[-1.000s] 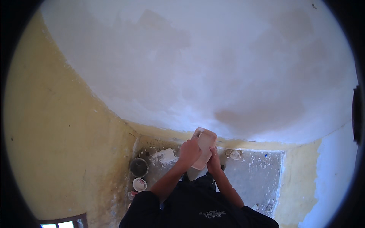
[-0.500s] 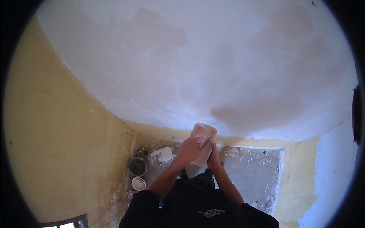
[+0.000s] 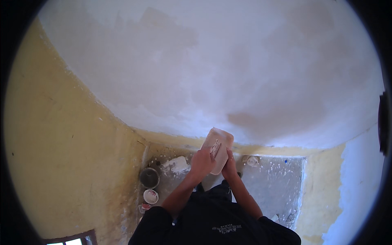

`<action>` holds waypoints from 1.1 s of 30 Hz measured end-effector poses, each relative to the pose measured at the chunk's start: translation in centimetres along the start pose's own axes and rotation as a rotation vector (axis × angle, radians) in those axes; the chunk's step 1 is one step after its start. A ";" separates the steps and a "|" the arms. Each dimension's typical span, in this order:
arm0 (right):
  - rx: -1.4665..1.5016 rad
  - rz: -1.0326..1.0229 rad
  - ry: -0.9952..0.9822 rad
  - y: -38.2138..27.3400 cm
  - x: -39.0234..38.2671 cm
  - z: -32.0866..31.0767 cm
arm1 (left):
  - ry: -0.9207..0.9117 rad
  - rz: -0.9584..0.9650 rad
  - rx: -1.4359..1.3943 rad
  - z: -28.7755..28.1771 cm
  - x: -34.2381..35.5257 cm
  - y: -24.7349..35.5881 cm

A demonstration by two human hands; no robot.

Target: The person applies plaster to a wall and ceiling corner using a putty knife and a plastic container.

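Just below the middle of the frame, both hands close around one flat, pale trowel smeared with plaster. The left hand grips its lower left side with fingers curled shut, a small dark blade or handle part showing just above the knuckles. The right hand holds the lower right edge from beneath; its fingers are mostly hidden behind the trowel, so how tightly they close cannot be told. The trowel tilts up and to the right, its upper end lying at the bottom edge of the white plastered wall that fills the upper frame; whether it touches the wall cannot be told. A darker, damp-looking patch sits on the wall just right of the trowel's top.

Yellow wall runs down the left of the frame and shows again at lower right. Below the hands lies a grey, spattered floor. At lower left of the hands stand a dark bucket and, below it, a small white tub. A white lump lies near the bucket. The person's dark shirt fills the bottom centre.
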State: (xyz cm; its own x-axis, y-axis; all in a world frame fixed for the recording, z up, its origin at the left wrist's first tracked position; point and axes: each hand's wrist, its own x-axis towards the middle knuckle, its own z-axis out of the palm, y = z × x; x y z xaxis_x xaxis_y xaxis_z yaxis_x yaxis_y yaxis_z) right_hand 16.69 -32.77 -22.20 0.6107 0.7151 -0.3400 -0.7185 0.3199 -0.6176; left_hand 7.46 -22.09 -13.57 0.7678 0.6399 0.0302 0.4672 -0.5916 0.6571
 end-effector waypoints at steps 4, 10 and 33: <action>0.048 0.047 0.010 -0.2 0.1 -0.2 | -0.014 -0.048 -0.084 -0.6 0.7 1.0; 0.054 0.017 -0.053 0.2 -0.8 1.1 | -0.036 0.011 -0.076 -0.8 -0.2 3.0; 0.059 -0.008 -0.007 0.3 -1.6 0.2 | 0.066 -0.046 0.127 -1.9 0.4 2.2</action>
State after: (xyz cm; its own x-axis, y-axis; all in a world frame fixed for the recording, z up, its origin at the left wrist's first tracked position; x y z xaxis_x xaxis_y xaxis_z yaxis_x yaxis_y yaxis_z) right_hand 15.41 -33.70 -21.65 0.6142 0.7169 -0.3299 -0.7321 0.3615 -0.5773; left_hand 7.99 -22.21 -10.71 0.7155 0.6965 0.0546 0.5564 -0.6153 0.5584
